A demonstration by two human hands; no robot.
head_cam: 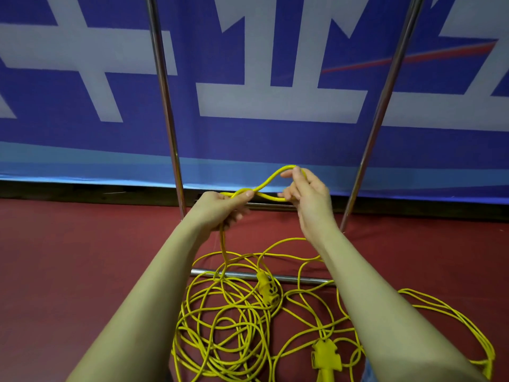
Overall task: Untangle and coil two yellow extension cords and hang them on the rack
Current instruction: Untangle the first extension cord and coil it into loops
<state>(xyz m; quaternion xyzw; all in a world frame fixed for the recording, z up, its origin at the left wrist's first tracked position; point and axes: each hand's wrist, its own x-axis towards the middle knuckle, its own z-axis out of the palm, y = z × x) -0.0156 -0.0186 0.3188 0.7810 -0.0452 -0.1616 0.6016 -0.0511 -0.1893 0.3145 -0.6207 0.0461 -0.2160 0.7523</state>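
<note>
Nearest to us, on the red floor (82,257), lies the tangled heap of yellow cord (228,326), and we take this heap as our landmark. Inside it we see one socket block (268,288) near the far edge of the heap and another plug block (326,357) at its right side, close to us; more loops run out from the heap to the right. We cannot tell where one cord ends and the other begins. The low chrome bar (289,278) of the rack crosses under the far part of the heap. Above the heap both forearms reach forward. The left hand (223,208) is closed around a strand that rises straight up out of the heap, with the thumb pressed on top of it. The right hand (305,191), a little beyond and to the right, holds a raised loop (264,183) of the same strand, its fingers (286,175) pinching the top of the loop while the lower fingers steady the bottom of it. We judge that the coiling has only begun: one first small loop is formed and almost all cord is still on the floor. The next move probably needs the right hand to pass this loop into the left and draw more length up from the heap, freeing crossings on the way. Beyond the heap stand the two upright poles (165,106) of the rack, and behind them the blue banner (275,139).
</note>
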